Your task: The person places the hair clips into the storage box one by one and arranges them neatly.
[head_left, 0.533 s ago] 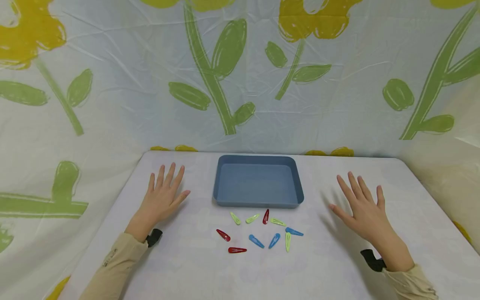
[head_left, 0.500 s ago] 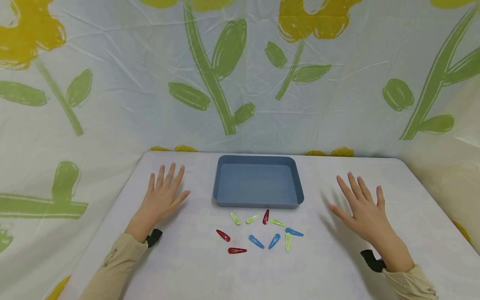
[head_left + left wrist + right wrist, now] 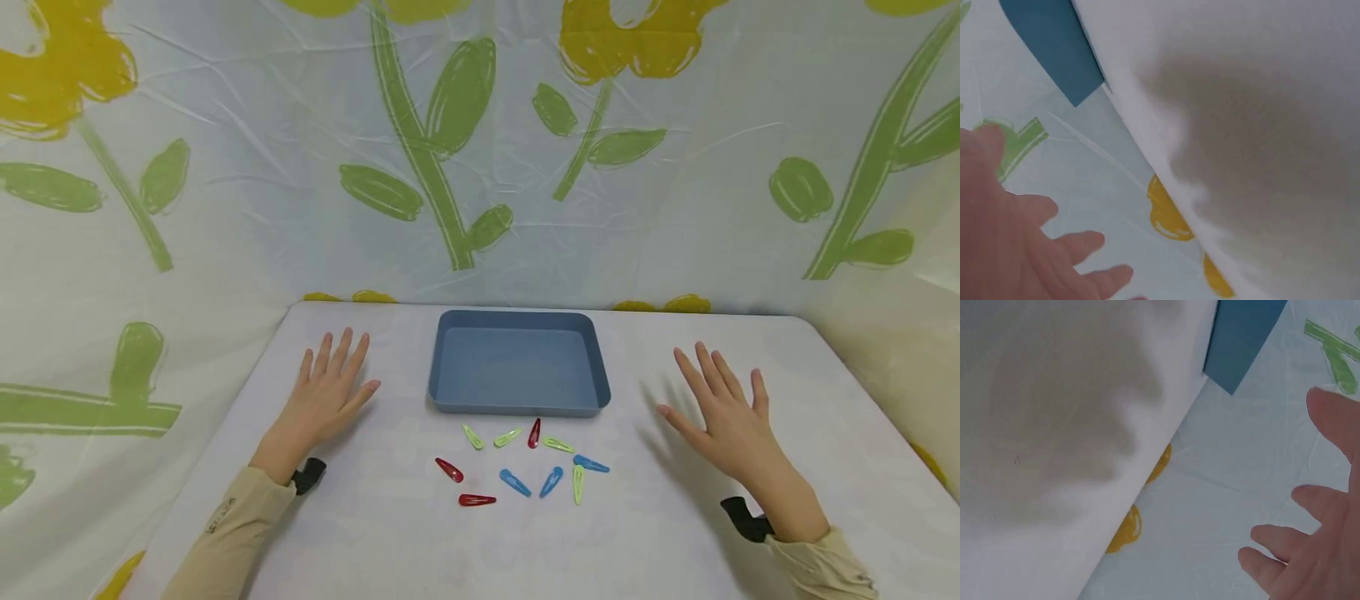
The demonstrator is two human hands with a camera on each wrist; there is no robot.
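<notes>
My left hand hovers over the table left of a blue-grey tray, fingers spread and holding nothing. On the other side, my right hand is likewise spread above the table, with its shadow beside it. Between the hands, in front of the tray, lie several snap hair clips: red ones such as the red hair clip, blue ones such as the blue hair clip, and light green ones such as the green hair clip. One blue clip lies close against a green one at the right. Neither hand touches anything.
The tray stands near the back edge of the white table. Behind it hangs a flower-patterned cloth, which also covers both sides. In each wrist view a corner of the tray shows near the table edge.
The head view has shifted very slightly, so the tray and clips appear a few pixels farther right. Both hands stay nearly still with fingers spread.
</notes>
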